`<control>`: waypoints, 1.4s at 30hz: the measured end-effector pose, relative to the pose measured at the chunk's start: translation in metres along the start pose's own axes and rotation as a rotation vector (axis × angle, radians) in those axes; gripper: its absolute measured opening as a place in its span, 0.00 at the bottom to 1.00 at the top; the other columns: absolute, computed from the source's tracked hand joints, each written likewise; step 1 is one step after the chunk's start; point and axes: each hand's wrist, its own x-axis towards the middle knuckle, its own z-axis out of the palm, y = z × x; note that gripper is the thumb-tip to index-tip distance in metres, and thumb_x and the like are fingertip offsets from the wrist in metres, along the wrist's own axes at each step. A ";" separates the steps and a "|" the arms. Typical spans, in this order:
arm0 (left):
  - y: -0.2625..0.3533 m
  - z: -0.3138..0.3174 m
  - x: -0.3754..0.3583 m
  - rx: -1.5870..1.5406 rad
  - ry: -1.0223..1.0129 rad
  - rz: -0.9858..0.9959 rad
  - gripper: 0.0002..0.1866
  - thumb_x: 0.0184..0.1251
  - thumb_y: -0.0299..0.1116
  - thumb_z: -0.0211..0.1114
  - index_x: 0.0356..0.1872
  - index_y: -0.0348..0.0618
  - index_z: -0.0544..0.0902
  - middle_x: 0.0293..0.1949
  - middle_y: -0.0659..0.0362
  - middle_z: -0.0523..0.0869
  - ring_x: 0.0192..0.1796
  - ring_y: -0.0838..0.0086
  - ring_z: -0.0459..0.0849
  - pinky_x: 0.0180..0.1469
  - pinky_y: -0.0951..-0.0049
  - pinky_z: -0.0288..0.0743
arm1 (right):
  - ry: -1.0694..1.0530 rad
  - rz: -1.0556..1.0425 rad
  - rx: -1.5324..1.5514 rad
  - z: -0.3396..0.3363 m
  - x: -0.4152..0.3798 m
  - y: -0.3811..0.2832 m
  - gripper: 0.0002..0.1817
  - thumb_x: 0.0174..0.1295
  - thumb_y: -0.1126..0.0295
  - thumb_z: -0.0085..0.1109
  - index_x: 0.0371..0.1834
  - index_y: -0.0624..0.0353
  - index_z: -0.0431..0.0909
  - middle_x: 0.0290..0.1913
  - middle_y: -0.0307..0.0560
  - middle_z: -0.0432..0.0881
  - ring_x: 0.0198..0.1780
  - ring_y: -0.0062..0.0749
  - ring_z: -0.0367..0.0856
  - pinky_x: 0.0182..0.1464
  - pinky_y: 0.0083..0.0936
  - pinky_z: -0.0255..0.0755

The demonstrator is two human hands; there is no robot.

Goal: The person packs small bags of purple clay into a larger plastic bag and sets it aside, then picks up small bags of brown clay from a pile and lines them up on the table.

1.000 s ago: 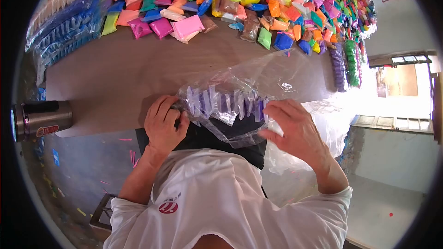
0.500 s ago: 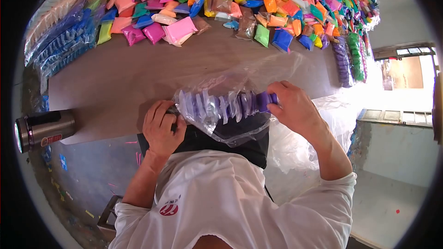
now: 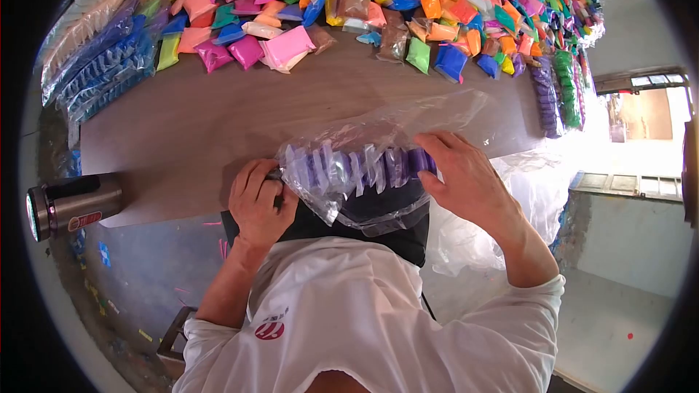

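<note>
A clear plastic bag [image 3: 331, 193] lies at the table's front edge, over my lap. Inside it a row of purple packets [image 3: 371, 167] stands side by side. My left hand [image 3: 261, 200] is closed on the bag's left end, fingers curled. At the right end of the row, my right hand [image 3: 462, 175] has its fingers spread around the last purple packet, thumb below and fingers above; whether it grips the packet is hard to tell. Loose film of the bag spreads over the table behind the row.
Many colourful packets [image 3: 287, 47] are heaped along the table's [image 3: 182, 116] far side. Filled blue bags [image 3: 109, 76] lie at the left, purple and green ones [image 3: 564, 91] at the right. A steel flask [image 3: 87, 204] is at the left edge. Clear plastic [image 3: 470, 240] hangs at the right.
The purple row has become more compact at its right end. My right hand has shifted slightly left, with its fingers more extended. My left hand stays at the bag's left end.
</note>
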 end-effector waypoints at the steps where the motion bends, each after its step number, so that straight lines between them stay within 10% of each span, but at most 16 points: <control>1: 0.000 0.000 0.000 0.003 0.003 0.001 0.10 0.45 0.27 0.71 0.24 0.44 0.76 0.47 0.55 0.87 0.54 0.56 0.84 0.53 0.59 0.78 | -0.014 -0.020 -0.001 -0.001 0.000 -0.001 0.27 0.56 0.73 0.69 0.61 0.63 0.76 0.59 0.58 0.80 0.61 0.56 0.79 0.63 0.43 0.74; 25: 0.000 0.001 -0.002 0.038 -0.002 0.003 0.10 0.44 0.27 0.70 0.24 0.44 0.75 0.48 0.55 0.87 0.55 0.54 0.84 0.54 0.57 0.79 | -0.018 -0.176 0.234 -0.036 -0.040 0.001 0.33 0.46 0.71 0.79 0.59 0.60 0.81 0.65 0.51 0.80 0.68 0.49 0.77 0.69 0.39 0.73; 42: 0.000 0.002 -0.003 0.033 0.021 0.017 0.12 0.43 0.26 0.72 0.25 0.44 0.75 0.48 0.54 0.86 0.54 0.53 0.84 0.53 0.57 0.79 | 0.393 -0.402 -0.170 0.041 -0.034 0.010 0.13 0.50 0.75 0.71 0.39 0.60 0.83 0.52 0.44 0.82 0.57 0.40 0.79 0.58 0.39 0.77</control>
